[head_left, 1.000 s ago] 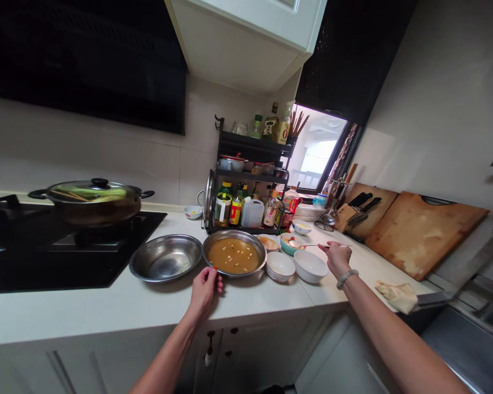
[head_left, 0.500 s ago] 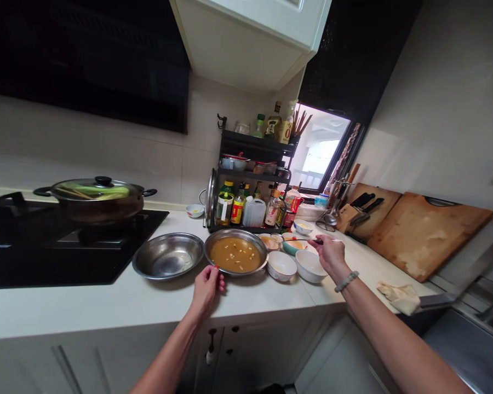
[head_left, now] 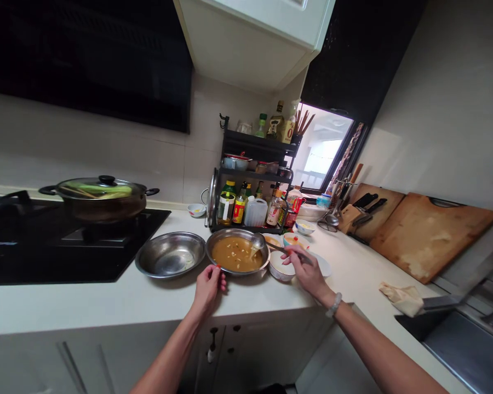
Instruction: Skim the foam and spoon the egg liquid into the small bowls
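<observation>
A steel bowl [head_left: 211, 257] holds brown liquid with pale bits floating in it. My left hand [head_left: 209, 285] is closed on the near rim of this bowl, thumb on top. In my right hand [head_left: 306, 269], the fingers are wrapped round the handle of a metal spoon [head_left: 258, 241]. The spoon's head is over the right side of the liquid, tilted down into it. Under my right hand is a white bowl [head_left: 280, 266], and another white bowl [head_left: 324, 265] is partly hidden behind the hand. A second steel bowl [head_left: 168, 254], with a little residue, stands to the left.
A lidded pot [head_left: 101, 205] sits on the black hob [head_left: 90, 265] at left. Behind the bowls stands a black rack [head_left: 254, 174] with bottles. Cutting boards [head_left: 443, 230] and a knife block [head_left: 350, 218] lean right. A cloth [head_left: 400, 297] lies near the sink [head_left: 468, 339].
My right hand has moved left and down, bringing the spoon from above the small bowls into the bowl of brown liquid. My left hand stays on the rim.
</observation>
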A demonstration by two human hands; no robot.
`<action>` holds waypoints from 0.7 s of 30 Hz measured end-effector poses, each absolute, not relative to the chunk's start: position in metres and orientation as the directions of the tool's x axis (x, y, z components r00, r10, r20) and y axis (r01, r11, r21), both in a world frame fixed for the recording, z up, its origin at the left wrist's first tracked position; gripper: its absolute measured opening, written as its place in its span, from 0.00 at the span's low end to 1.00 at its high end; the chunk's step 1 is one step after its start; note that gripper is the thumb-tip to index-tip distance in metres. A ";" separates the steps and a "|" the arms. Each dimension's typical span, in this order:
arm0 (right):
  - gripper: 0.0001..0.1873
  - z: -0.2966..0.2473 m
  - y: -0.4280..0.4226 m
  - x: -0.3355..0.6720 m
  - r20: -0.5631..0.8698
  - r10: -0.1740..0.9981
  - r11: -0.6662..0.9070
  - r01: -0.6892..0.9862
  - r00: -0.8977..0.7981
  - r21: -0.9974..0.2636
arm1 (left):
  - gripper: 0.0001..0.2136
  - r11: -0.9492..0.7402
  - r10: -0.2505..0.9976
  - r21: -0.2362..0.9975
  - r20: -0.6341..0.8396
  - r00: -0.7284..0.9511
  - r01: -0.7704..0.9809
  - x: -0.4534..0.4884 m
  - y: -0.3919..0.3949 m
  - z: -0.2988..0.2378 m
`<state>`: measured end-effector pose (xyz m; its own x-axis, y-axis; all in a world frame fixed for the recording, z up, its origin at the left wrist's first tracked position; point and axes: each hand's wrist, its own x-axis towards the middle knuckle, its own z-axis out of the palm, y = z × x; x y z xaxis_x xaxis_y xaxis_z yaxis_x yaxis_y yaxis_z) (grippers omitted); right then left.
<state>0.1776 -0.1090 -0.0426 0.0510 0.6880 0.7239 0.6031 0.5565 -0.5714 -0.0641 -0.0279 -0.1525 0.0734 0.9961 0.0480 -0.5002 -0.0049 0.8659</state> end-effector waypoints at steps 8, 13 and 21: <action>0.12 -0.048 -0.113 0.190 0.770 0.628 0.522 0.672 0.112 -0.524 | 0.21 -0.009 0.996 0.868 0.052 0.074 -0.497 -0.064 -0.028 -0.153; 0.13 -0.038 -0.088 0.241 0.606 0.523 0.300 0.536 0.600 -0.789 | 0.21 -0.012 0.996 0.867 0.054 0.069 -0.498 -0.064 -0.028 -0.152; 0.06 -0.039 -0.074 0.286 0.453 0.509 -0.033 0.543 0.731 -0.839 | 0.20 -0.019 0.996 0.873 0.059 0.066 -0.487 -0.064 -0.026 -0.153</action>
<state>0.2856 -0.0739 -0.0394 0.7315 0.5094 0.4532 0.5430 -0.0331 -0.8391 -0.0643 -0.0265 -0.1535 0.0659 0.9961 0.0589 -0.4871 -0.0194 0.8731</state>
